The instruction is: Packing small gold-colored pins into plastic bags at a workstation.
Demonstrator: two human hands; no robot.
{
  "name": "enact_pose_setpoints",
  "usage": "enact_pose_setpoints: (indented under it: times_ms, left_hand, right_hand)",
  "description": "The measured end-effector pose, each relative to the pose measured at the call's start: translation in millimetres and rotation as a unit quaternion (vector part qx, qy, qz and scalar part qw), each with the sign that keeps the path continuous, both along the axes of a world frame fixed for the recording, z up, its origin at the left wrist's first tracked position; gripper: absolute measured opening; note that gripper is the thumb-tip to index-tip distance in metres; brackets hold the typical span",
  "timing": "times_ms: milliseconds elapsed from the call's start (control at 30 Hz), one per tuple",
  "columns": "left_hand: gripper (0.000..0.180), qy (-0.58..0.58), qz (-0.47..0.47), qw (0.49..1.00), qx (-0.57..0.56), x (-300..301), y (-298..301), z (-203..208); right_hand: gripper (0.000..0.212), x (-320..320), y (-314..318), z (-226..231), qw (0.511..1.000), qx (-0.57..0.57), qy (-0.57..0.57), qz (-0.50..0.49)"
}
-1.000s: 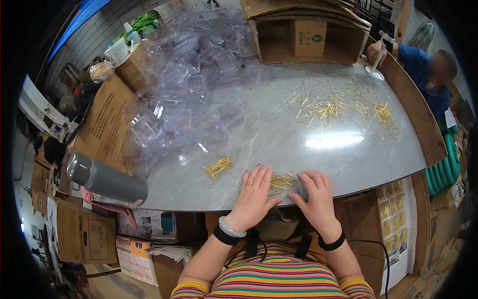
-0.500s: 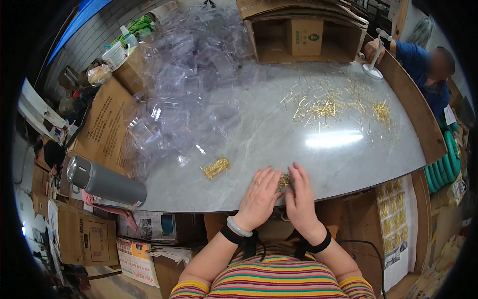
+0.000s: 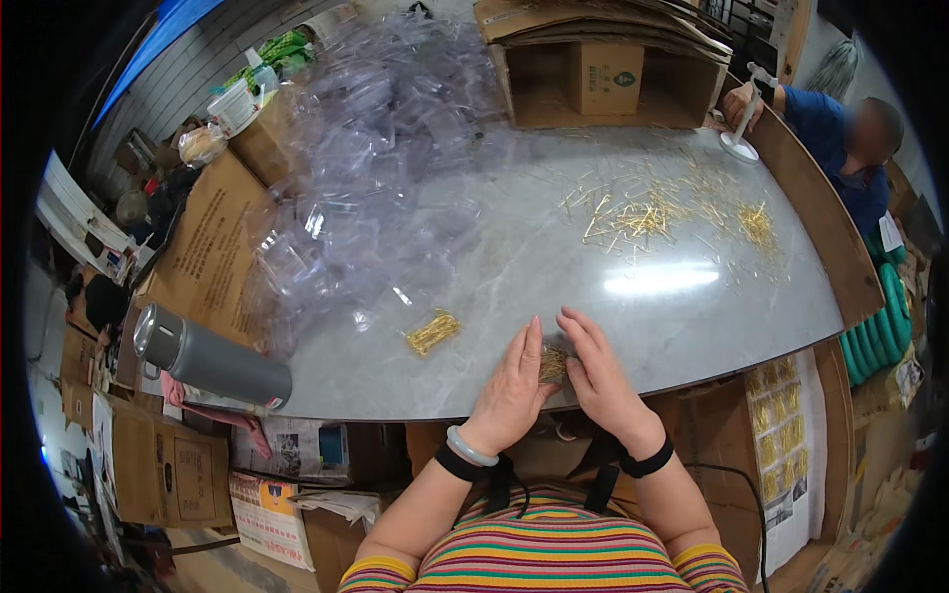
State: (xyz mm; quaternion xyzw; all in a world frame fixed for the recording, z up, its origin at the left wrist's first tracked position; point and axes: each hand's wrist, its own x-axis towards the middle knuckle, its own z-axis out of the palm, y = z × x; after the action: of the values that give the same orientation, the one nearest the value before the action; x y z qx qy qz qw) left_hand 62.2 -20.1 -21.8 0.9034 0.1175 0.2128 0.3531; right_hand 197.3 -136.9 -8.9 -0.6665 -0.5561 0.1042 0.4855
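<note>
Near the front edge of the grey table, a small bundle of gold wire hooks (image 3: 554, 365) sits between my two hands. My left hand (image 3: 508, 383) lies along its left side, fingers straight and held together. On the other side my right hand (image 3: 605, 381) has its fingers stretched out and its thumb close to the bundle. Both palms partly hide the bundle. A second neat bundle of gold hooks (image 3: 433, 332) lies to the left of my hands. Farther off to the right, loose gold hooks (image 3: 643, 215) are scattered, with a denser heap (image 3: 757, 227) beside them.
Clear plastic boxes (image 3: 371, 168) are piled at the far left. A grey bottle (image 3: 213, 358) leans at the left front edge. An open cardboard box (image 3: 534, 89) stands at the back. At right, a co-worker's hand (image 3: 741, 104) grips a white stand (image 3: 738, 146) beside a cardboard wall (image 3: 825, 208).
My right hand has shifted a little right, away from my left, and more of the bundle shows between them. The scattered hooks and the other bundle lie as before.
</note>
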Motion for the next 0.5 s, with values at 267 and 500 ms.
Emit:
enact_pose_setpoints:
  times_ms: [267,500]
  left_hand:
    - [0.092,-0.022,0.003,0.999,0.034,-18.2,12.9,19.4]
    - [0.051,0.083,0.089,0.992,0.016,-38.0,10.7,28.9]
  right_hand:
    - [0.043,-0.6,0.9,6.0,0.973,-0.054,-0.221,0.043]
    - [0.040,-9.3,-6.9,2.3,0.978,-0.026,-0.206,-0.007]
